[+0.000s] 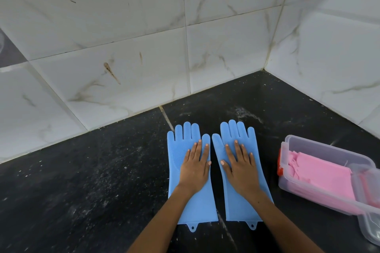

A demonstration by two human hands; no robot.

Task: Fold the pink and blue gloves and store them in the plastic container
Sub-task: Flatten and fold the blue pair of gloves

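We pressed both palms flat on a pair of blue gloves laid side by side, fingers pointing to twelve o'clock, on a black speckled countertop [82, 191]. Our left hand [195, 167] lay spread on the left blue glove [190, 201], fingers fanned over its palm; our right hand [239, 167] lay spread the same way on the right blue glove [236, 135]. Neither hand pinched or gripped anything. The two gloves sat just beside each other without overlapping, unfolded, cuffs toward six o'clock, each cuff ending in a small hanging tab.

At three o'clock from the gloves stood the clear plastic container [320, 193], open, with folded pink gloves [324, 176] already inside it. A red latch [279, 167] showed on the container's end nearest our hands. A clear lid [370, 226] lay against the container at its five o'clock side, partly cut off by the frame edge.

White marbled wall tiles [123, 26] met the countertop from nine o'clock round to two o'clock, forming a corner at one o'clock.
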